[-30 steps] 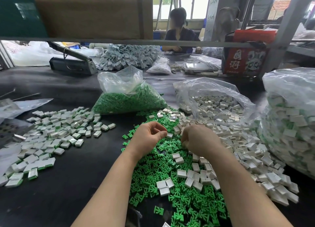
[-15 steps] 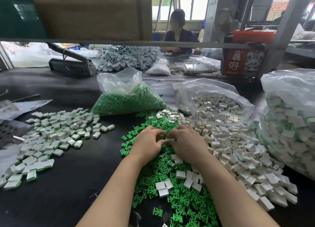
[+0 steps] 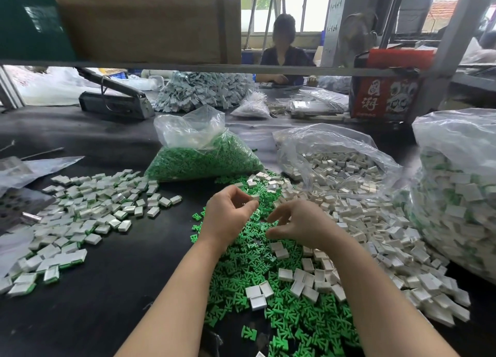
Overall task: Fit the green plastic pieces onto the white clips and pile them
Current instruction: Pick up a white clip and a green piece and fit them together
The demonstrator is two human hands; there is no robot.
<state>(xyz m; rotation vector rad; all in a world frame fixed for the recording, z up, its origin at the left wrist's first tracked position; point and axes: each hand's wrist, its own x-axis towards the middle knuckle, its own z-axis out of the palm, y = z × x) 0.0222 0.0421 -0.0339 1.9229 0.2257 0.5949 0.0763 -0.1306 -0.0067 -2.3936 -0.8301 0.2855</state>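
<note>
Loose green plastic pieces [image 3: 249, 270] lie heaped on the black table in front of me, with white clips [image 3: 359, 222] spread over and to the right of them. My left hand [image 3: 228, 217] hovers above the green heap and pinches a small white clip [image 3: 254, 197] between thumb and fingertips. My right hand [image 3: 298, 223] hangs just right of it, fingers loosely curled, with nothing visible in it. A flat pile of fitted clips [image 3: 91, 209] covers the table to the left.
An open bag of green pieces [image 3: 204, 160] and an open bag of white clips [image 3: 335, 166] stand behind the heaps. A large full bag [image 3: 456, 195] bulges at the right. A person [image 3: 281, 50] sits across the table; a red box [image 3: 386, 96] stands far right.
My hands were pressed together over the heap half a second ago. They have since drawn apart, the left lifting away with the clip and the right opening.
</note>
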